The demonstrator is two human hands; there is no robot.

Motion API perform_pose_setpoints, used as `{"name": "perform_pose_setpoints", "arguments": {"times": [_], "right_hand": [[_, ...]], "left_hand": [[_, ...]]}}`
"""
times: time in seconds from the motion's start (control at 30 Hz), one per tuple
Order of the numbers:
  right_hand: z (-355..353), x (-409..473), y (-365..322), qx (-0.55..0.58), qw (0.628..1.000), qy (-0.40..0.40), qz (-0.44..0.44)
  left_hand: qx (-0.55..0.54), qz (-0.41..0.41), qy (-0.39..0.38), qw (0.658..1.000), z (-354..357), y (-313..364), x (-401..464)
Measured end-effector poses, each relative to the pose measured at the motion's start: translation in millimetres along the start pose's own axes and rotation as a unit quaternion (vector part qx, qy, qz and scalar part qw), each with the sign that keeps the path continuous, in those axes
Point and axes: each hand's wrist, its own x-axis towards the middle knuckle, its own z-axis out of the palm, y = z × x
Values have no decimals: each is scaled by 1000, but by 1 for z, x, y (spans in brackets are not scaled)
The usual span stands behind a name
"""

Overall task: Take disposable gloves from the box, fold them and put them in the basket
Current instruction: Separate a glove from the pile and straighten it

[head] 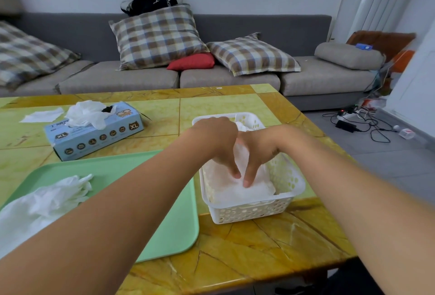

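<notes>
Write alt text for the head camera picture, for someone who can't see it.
Both hands, left hand and right hand, press fingertips down on folded white gloves inside a white perforated basket on a yellow-green table. To the left lie a green tray holding loose gloves and a blue glove box; a grey sofa stands behind.

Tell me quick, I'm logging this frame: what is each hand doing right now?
Left hand: open, straight fingers pressing the folded gloves down in the basket.
Right hand: open, fingers pressing the same gloves.
</notes>
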Motion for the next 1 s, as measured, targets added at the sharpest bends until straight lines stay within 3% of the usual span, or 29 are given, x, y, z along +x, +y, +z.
{"name": "perform_pose_setpoints", "arguments": {"times": [0.07,0.23,0.4,0.5,0.6,0.67,0.73,0.8,0.87,1.0], "right_hand": [[5,7,-4,-44,999,-13,26],[13,18,-12,-93,995,-17,41],[14,20,-14,-74,997,-17,34],[2,11,-21,-65,998,10,26],[-17,-12,-37,-51,989,136,0],[-18,-30,-59,4,959,274,-76],[-4,-42,-99,99,910,365,-172],[17,-39,-143,148,902,327,-238],[40,-20,-197,102,927,244,-268],[76,19,-289,37,934,183,-305]], "left_hand": [[-12,7,-20,1000,2,4,8],[-8,4,-203,979,26,3,32],[4,25,-225,974,24,4,35],[-6,23,-145,989,24,-3,21],[-108,33,34,993,16,-33,-18],[-177,53,158,970,16,-65,-52],[-227,23,211,951,27,-108,-90],[-233,-58,184,953,47,-149,-121],[-228,-163,168,945,76,-191,-159],[-288,-308,188,887,129,-249,-218]]}}
